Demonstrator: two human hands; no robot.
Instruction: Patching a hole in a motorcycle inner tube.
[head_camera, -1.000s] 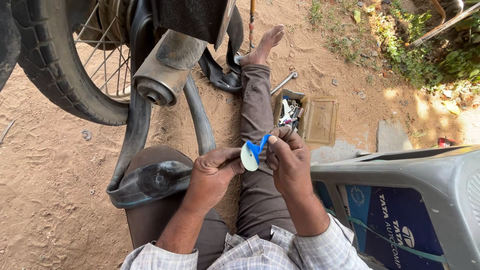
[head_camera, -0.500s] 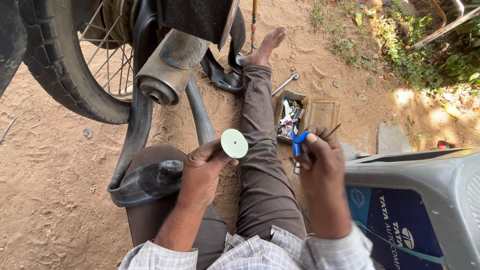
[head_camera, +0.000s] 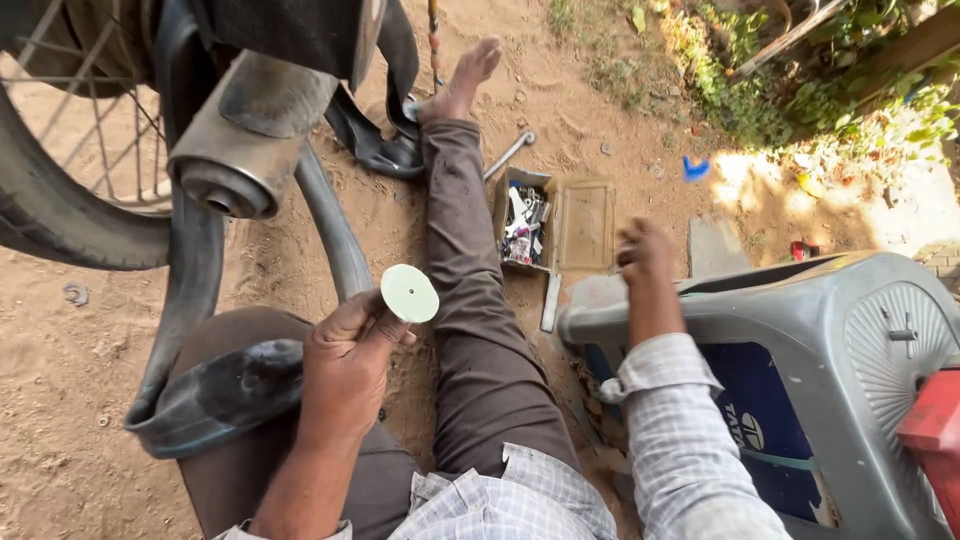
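On the sandy ground beside a motorcycle wheel (head_camera: 70, 190), a person sits with one leg stretched out and a black inner tube (head_camera: 215, 395) draped over the bent knee. Left hand (head_camera: 345, 365): fingers pinch a round pale-green patch (head_camera: 409, 293) by its lower edge, holding it upright just above the thigh, apart from the tube. Right hand (head_camera: 645, 255): reaches out over the near edge of a grey plastic chair (head_camera: 800, 340) lying on its side; fingers curled, seen from the back, so whether it grips anything cannot be told. Judgement: step in hand looks like readying the patch for the tube, the patch being held free while the other hand is away toward the tools. Next move would call for bringing the patch flat onto the tube section on the knee, with the tube steadied so the disc seats without a crease. Containers: a small open box (head_camera: 525, 215) sits on the ground just beyond the outstretched leg, packed with small tools and bits, too small to sort; its lid (head_camera: 587, 222) lies flat and bare beside it. A wrench (head_camera: 510, 155) lies on the dirt near the box's far corner; a blue scrap (head_camera: 697, 168) lies well apart near the weeds.
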